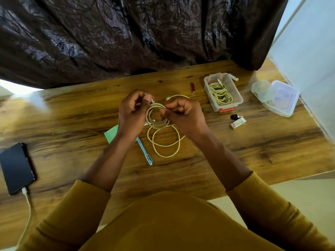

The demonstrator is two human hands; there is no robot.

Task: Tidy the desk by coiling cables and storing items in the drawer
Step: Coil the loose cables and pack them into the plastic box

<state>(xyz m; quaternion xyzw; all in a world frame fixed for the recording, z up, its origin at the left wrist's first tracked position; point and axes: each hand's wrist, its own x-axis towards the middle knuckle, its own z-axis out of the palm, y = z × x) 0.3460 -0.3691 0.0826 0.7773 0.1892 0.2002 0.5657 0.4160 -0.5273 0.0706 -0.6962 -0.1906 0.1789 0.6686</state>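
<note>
You hold the pale yellow braided cable (164, 134) at the centre of the frame, over the wooden desk (235, 142). Your left hand (133, 113) pinches the finished loops together, likely so the coil keeps its shape, while your right hand (183, 115) pinches the next stretch to lay it on. Two slack loops hang below the coil toward the desk, and one white plug end sticks out above your right knuckles, so the coiling looks partly done.

Right of centre, the clear plastic box with a red clip (223, 92) already holds a second coiled yellow cable (220, 92). Further right, the frosted lidded plastic tubs (275, 97) look shut; what they hold is unclear. No drawer is in view.
</note>
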